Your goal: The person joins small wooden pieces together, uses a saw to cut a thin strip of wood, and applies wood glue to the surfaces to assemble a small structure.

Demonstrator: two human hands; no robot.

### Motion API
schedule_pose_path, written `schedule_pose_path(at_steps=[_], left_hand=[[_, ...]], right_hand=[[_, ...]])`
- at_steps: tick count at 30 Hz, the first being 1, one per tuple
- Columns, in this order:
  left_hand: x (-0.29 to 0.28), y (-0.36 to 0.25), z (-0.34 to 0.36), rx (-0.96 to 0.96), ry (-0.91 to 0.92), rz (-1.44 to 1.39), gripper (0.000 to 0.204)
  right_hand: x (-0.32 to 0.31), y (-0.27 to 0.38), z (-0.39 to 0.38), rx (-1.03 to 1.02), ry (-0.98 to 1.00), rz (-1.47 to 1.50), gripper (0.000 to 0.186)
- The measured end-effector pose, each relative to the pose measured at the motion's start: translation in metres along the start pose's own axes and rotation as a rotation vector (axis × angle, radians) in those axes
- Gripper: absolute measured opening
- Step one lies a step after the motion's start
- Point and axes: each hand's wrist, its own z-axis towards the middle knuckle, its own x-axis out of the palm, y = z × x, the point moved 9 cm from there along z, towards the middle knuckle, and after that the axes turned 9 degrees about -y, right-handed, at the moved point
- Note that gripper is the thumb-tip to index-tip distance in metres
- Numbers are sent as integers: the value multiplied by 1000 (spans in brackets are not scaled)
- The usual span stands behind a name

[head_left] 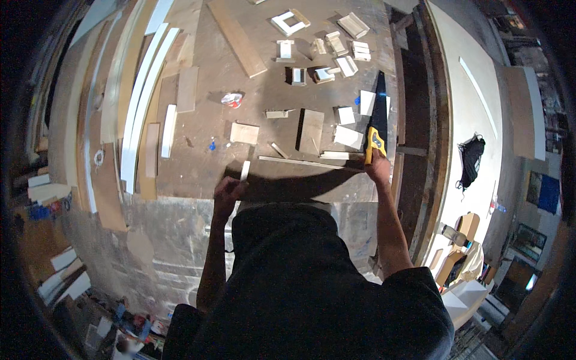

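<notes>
My right hand [378,168] is closed round the yellow handle of a handsaw [376,120], its dark blade pointing away from me over the right side of the workbench. On the left, my left hand [228,191] grips a short pale wood strip [245,171] that stands up from the fingers. Between the hands a long thin wood strip [309,162] lies across the bench, with a shorter light strip [342,155] by its right end. Beyond it are a brown wooden block [311,132] and a small wood panel [245,132].
Several small wooden box pieces [336,45] cluster at the far right of the workbench [240,36]. A long plank [237,39] lies far centre, with a crumpled red-and-white wrapper [231,99] nearer. Long boards [144,108] fill the left. A white panel [465,120] carrying black cloth [471,161] stands right.
</notes>
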Motion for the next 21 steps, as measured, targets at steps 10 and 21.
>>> schedule_pose_path(at_steps=[10, 21], left_hand=[[24, -27, -8, -190, -66, -276, 11], [89, -78, -33, -71, 154, 238, 11]], right_hand=[[-16, 24, 25, -148, 97, 199, 34], [-38, 161, 29, 6, 297, 1051, 21]])
